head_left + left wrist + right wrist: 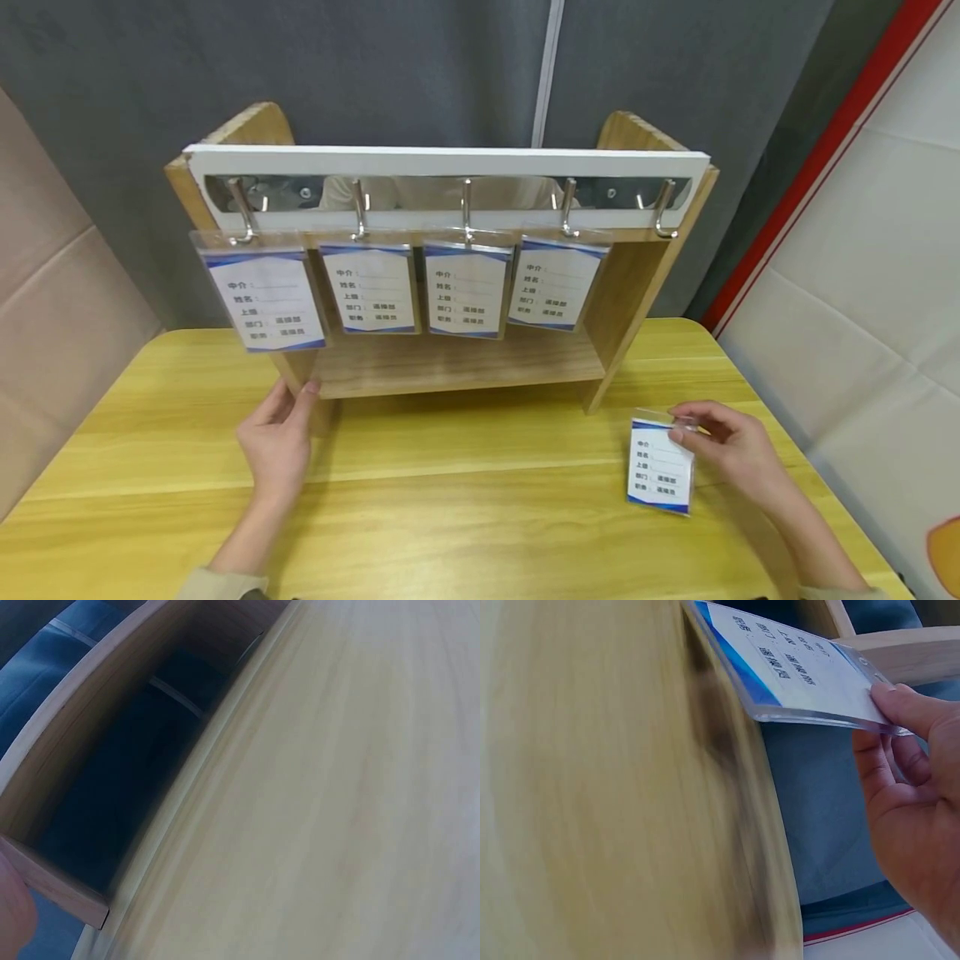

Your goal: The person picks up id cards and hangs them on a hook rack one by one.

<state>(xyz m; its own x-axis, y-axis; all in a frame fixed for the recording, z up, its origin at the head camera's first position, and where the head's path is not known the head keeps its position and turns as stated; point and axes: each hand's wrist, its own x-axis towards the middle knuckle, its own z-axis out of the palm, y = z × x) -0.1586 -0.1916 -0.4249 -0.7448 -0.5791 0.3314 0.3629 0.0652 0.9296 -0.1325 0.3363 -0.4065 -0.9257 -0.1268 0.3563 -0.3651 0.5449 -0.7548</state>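
Observation:
My right hand (723, 442) pinches the top edge of a badge in a clear holder (662, 467), a white card with blue corners, at the right of the table. The right wrist view shows the thumb on the front of that badge (780, 664) and fingers behind it. With thumb and fingers, my left hand (281, 429) grips the lower left side panel of a wooden rack (465, 367). Several similar badges (465, 287) hang from metal hooks (467, 208) on the rack's white rail (450, 160). The rightmost hook (664, 208) bears no badge.
The rack stands at the back of a yellow wood-grain table (480, 517). Behind it is a grey curtain (420, 75). Pale panels (862, 275) flank the table, with a red stripe at the right.

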